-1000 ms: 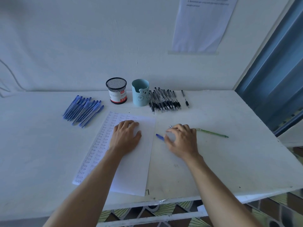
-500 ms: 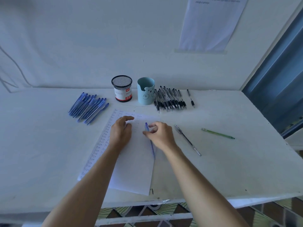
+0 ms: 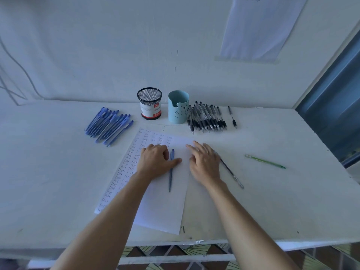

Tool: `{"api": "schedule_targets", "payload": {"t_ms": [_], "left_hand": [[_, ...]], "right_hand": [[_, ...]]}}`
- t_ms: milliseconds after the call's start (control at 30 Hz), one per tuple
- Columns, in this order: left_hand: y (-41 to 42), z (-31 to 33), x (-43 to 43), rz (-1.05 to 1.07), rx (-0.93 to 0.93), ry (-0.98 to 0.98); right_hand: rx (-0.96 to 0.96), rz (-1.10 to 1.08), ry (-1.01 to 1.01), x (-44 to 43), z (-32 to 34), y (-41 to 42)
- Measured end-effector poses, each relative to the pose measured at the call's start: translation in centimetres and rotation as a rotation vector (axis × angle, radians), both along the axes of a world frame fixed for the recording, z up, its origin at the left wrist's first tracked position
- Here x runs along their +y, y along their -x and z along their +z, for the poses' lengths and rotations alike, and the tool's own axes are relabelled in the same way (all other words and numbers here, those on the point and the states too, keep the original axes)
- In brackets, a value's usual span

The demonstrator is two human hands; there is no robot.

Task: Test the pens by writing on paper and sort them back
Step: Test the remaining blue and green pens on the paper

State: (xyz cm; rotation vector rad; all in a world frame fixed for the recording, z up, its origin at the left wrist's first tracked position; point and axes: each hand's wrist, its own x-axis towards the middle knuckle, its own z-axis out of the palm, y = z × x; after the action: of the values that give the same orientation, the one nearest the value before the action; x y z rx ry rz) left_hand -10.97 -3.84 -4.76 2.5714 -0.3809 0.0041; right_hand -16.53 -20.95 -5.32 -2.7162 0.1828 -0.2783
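Head view, blue pen (image 3: 170, 180) on paper (image 3: 165, 211), under thumb of left grip (image 3: 154, 163) (fingers loose), right grip (image 3: 204, 164) splayed flat alongside

Paper (image 3: 165, 207): white sheet lying flat and slightly skewed on the table, its left side filled with columns of handwritten "test".
Blue pen (image 3: 170, 178): lies on the paper, pointing away, with the thumb of the left hand (image 3: 155, 162) across its upper part.
Blue pens (image 3: 109, 125): a loose row, far left.
Black pens (image 3: 206, 118): a row at the far right of the paper's top.
Dark pen (image 3: 231, 173): diagonal, just right of the paper.
Green pen (image 3: 265, 161): alone, further right.
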Motion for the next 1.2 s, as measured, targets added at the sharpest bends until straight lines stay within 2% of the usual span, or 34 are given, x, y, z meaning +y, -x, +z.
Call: {"api": "schedule_targets", "payload": {"t_ms": [100, 267, 533, 700, 833, 933, 1200], "left_hand": [[-0.1, 0.4, 0.0, 0.027, 0.041, 0.034], [-0.2, 1.6, 0.0, 0.167, 0.183, 0.235], [-1.7, 3.0, 1.9, 0.192, 0.395, 0.837], [-1.3, 3.5, 2.0, 0.188, 0.605, 1.507], [-0.9, 4.0, 2.0, 0.15, 0.7, 1.732], [-0.6, 4.3, 2.1, 0.115, 0.683, 1.807], [-0.9, 4.3, 1.6, 0.119, 0.602, 1.774]], "right_hand": [[0.137, 0.028, 0.033, -0.3, -0.2, 0.0], [0.208, 0.082, 0.147, -0.2, -0.2, -0.1], [0.183, 0.087, 0.139, 0.3, -0.3, 0.2], [0.173, 0.087, 0.108, 0.4, -0.3, 0.3], [0.152, 0.087, 0.131, 0.5, -0.4, 0.4], [0.152, 0.093, 0.149, 0.5, -0.4, 0.4], [0.158, 0.101, 0.134, 0.5, -0.6, 0.4]]}}
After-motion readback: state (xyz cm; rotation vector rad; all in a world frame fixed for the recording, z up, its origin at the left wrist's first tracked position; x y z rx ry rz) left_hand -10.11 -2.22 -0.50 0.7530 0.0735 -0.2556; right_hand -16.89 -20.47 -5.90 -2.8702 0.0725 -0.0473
